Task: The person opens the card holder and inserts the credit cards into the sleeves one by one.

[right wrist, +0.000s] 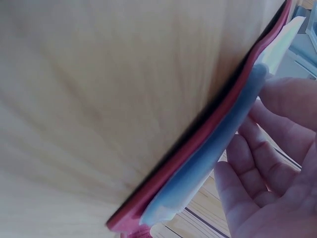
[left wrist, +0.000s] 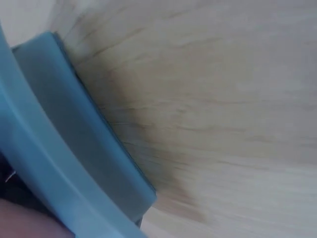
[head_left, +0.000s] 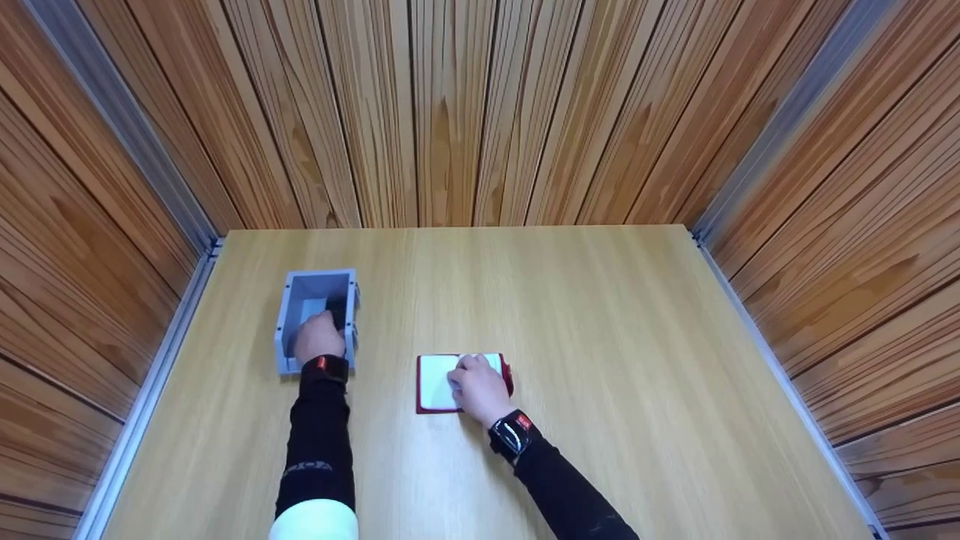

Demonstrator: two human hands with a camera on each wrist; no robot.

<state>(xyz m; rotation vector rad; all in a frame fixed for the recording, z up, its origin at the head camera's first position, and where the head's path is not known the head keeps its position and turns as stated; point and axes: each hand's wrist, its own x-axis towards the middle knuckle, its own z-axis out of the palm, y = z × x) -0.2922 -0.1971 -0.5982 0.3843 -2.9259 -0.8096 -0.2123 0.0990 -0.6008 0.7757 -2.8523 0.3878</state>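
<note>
My left hand (head_left: 319, 337) reaches down into a grey-blue plastic bin (head_left: 285, 322), beside a dark object (head_left: 337, 307) near its right wall. The fingers are hidden, so I cannot tell whether they hold that object. My right hand (head_left: 480, 386) lies over what looks like an open notebook (head_left: 437, 382) with white pages and a red cover. In the right wrist view, the loosely curled fingers (right wrist: 267, 168) and thumb meet the edge of the pages (right wrist: 203, 148), with nothing visible in the palm.
A light wooden table (head_left: 600, 337) spreads under both arms. Wood-plank walls (head_left: 450, 112) enclose it at the back and sides, with metal rails (head_left: 154, 375) along the side edges. The outer side of the bin (left wrist: 84, 124) fills the left of the left wrist view.
</note>
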